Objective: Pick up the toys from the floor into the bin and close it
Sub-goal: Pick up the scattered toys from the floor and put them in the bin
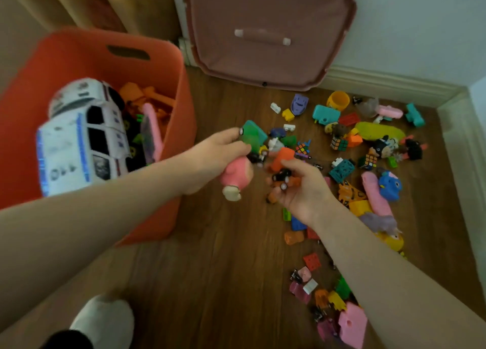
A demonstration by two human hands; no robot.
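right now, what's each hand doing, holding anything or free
Left hand: closed on a green toy and a pink figure.
Right hand: closed on small orange toy cars.

I see bare floor [223, 283] between the orange bin [181, 90] and the scattered toys [368, 151], wide enough to pass a hand. The bin's mouth is partly blocked by a big white toy bus [84, 138]. The lid [268, 33] leans on the wall behind.
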